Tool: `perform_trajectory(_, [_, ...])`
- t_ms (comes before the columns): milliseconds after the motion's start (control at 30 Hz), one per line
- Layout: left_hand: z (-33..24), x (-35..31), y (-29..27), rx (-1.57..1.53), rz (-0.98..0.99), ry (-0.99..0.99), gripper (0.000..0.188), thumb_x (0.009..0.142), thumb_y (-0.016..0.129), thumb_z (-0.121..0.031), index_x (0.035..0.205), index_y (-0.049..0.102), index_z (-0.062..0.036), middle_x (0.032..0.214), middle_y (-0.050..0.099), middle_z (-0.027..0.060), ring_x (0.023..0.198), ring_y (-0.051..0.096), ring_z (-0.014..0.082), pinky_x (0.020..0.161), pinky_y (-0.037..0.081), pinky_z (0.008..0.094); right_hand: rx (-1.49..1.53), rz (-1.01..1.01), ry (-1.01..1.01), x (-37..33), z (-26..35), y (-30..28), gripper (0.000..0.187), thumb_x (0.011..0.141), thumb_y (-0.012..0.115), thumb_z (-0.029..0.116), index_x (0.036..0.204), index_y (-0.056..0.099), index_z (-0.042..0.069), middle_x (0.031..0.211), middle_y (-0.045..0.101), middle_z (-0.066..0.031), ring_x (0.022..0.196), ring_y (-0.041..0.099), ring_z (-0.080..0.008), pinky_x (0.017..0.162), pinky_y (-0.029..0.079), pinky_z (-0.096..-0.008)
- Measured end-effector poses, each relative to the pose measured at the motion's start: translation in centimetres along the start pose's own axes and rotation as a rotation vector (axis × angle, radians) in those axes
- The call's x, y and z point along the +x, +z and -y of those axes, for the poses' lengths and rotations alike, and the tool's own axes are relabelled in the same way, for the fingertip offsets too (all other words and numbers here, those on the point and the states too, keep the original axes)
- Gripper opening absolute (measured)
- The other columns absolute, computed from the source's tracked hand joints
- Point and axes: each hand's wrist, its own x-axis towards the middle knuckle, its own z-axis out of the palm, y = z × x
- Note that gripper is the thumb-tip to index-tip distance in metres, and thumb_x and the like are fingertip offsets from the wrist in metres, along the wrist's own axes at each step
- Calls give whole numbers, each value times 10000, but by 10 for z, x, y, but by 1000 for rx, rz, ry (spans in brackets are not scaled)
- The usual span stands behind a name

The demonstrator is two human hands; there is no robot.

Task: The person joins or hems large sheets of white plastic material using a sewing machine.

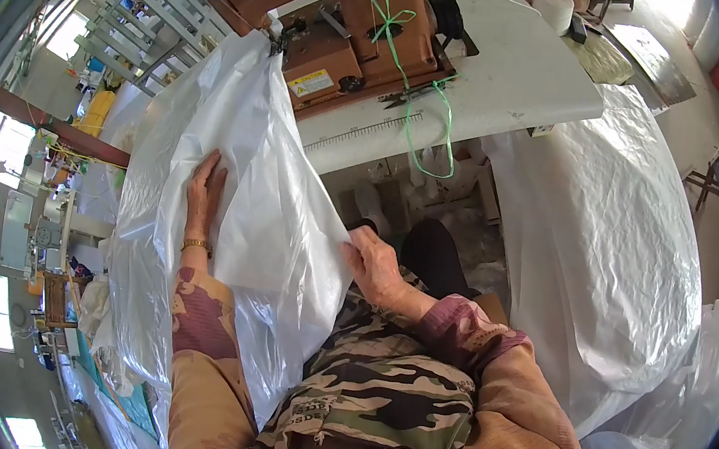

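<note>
A large sheet of shiny white plastic hangs from the brown sewing machine down over my lap. Its upper end lies at the machine's needle area; the needle itself is too small to make out. My left hand rests flat on the sheet with its fingers stretched upward. At the sheet's right edge, my right hand pinches the plastic between thumb and fingers. A green cord is tied on the machine and loops over the table's front edge. Small dark scissors lie beside the machine base.
More white plastic sheeting is piled to the right of the pale sewing table. A white thread cone stands at the table's back right. A metal rack is at the far left. Below the table are my dark-clad leg and boxes.
</note>
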Motion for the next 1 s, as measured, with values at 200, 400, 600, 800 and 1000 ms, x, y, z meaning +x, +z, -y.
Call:
perform_trajectory(200, [-5, 0, 1, -69, -12, -66, 361, 920, 590, -109, 1263, 597, 3, 1291, 606, 166, 1198, 563, 307, 1039, 421, 344, 25, 98, -137, 1, -3, 2, 132, 875, 624, 92, 838, 523, 16, 782, 534, -153, 739, 570, -362, 656, 473, -431])
perform_trajectory(400, [-5, 4, 1, -3, 19, -75, 365, 918, 587, -93, 1270, 594, 5, 1298, 602, 162, 1198, 567, 291, 1037, 422, 344, 92, 199, -304, 3, -7, 5, 180, 878, 640, 144, 791, 522, 40, 739, 543, -126, 738, 586, -325, 717, 475, -421])
perform_trajectory(600, [-1, 4, 2, -58, 30, -104, 358, 919, 588, -93, 1262, 599, 9, 1291, 609, 152, 1184, 578, 249, 1022, 428, 334, 165, 291, -444, 4, -8, 8, 245, 924, 602, 197, 754, 503, 50, 707, 521, -112, 711, 564, -301, 745, 465, -406])
perform_trajectory(800, [-4, 13, -6, -40, 87, -82, 362, 985, 536, -204, 1251, 593, 35, 1215, 651, 143, 1156, 595, 227, 983, 446, 310, 146, 286, -520, 6, -5, 6, 258, 915, 613, 204, 732, 496, 65, 681, 519, -94, 686, 560, -274, 741, 446, -383])
perform_trajectory(1000, [-83, 51, -19, -146, 149, -218, 403, 975, 566, -209, 1290, 564, 41, 1256, 634, 126, 1158, 591, 204, 978, 452, 309, 45, 348, -568, 13, 9, 13, 234, 891, 619, 177, 727, 484, 78, 645, 533, -78, 631, 561, -260, 703, 430, -362])
